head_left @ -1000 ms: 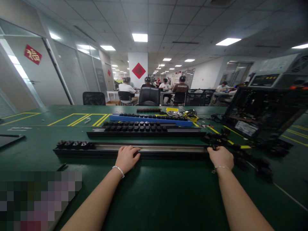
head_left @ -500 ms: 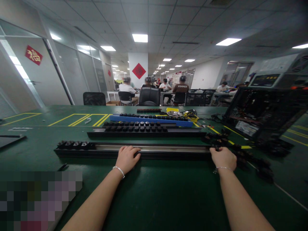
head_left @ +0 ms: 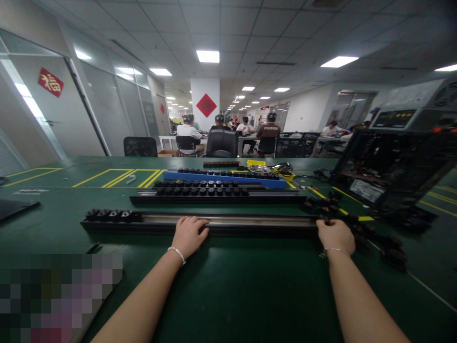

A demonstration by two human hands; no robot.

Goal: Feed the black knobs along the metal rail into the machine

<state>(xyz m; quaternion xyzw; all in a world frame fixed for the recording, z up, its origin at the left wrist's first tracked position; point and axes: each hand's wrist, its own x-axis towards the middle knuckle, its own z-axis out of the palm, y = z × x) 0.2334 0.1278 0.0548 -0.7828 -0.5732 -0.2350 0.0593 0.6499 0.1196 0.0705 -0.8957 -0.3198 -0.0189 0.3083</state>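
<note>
A long black rail (head_left: 250, 222) with a shiny metal groove lies across the green table in front of me. A few black clips (head_left: 110, 215) sit at its left end. My left hand (head_left: 188, 234) rests on the rail's middle with its fingers curled over the near edge. My right hand (head_left: 335, 235) is closed at the rail's right end, next to a pile of loose black clips (head_left: 360, 228); what its fingers pinch is hidden.
Behind lie a second black rail (head_left: 214, 194) full of clips and a blue rail (head_left: 228, 176). An open computer case (head_left: 389, 166) stands at the right. The table (head_left: 243, 286) has yellow markings. Several people sit at desks far behind.
My right hand has slid a little to the right along the rail's end. My left hand has stayed put.
</note>
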